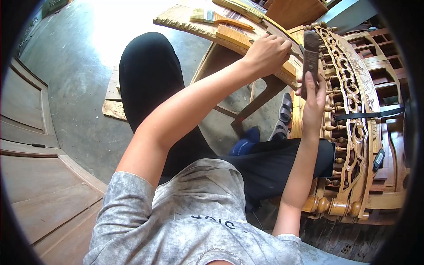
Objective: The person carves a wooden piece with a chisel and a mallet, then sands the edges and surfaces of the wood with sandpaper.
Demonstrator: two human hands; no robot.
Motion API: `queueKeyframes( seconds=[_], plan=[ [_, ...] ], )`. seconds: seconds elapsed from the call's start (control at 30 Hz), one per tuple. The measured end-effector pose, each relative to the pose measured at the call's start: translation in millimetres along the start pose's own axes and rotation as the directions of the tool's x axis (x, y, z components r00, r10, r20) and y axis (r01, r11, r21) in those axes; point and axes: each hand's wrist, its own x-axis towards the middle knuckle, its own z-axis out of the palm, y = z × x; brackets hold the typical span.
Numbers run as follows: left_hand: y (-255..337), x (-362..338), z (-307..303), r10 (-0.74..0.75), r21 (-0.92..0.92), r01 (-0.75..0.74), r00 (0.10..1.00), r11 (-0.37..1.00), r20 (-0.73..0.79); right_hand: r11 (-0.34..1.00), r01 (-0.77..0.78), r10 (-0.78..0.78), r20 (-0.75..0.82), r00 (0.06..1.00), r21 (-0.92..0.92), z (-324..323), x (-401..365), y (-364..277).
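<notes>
The left hand point(269, 53) was closed above the desk point(183, 16), its fingers drawn together near the wooden pieces point(236, 37) along the near edge; whether it gripped a slim tool could not be told. The right hand point(314, 95) was wrapped around the lower end of a dark wooden bar point(311, 55), held raised just beside the desk's right end, its upper end free. A paintbrush point(221, 19) lay toward the desk's left corner, bristles facing that corner.

The main risk seemed to be the bar: swung off line, it could catch the left hand's knuckles, so close were the two. Its other side faced the carved wooden backrest point(353, 88), whose thin scrollwork could chip under a stray knock. The wooden pieces, lying so near the edge, might slide toward the knees if pushed, and the brush could be jolted off by heavy blows.
</notes>
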Motion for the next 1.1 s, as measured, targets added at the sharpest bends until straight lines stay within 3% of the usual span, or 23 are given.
queueKeyframes(
  seconds=[0.37, 0.87, 1.1],
  plan=[
    [1.1, -1.9, -3.1, 0.007, -0.050, -0.010, 0.999, 0.999, -0.054, 1.000, -0.020, 0.022, 0.064, 0.998, -0.023, 1.5, -1.2, -4.2],
    [2.2, -0.2, -4.2, 0.038, -0.069, -0.046, 0.994, 0.997, -0.104, 1.000, -0.014, 0.014, 0.040, 0.999, -0.009, 4.5, 0.5, -6.3],
    [2.7, 3.5, -10.3, -0.044, -0.151, 0.044, 0.999, 0.988, 0.005, 0.999, -0.032, 0.031, 0.034, 0.999, 0.006, 4.4, 0.1, -6.4]
  ],
)
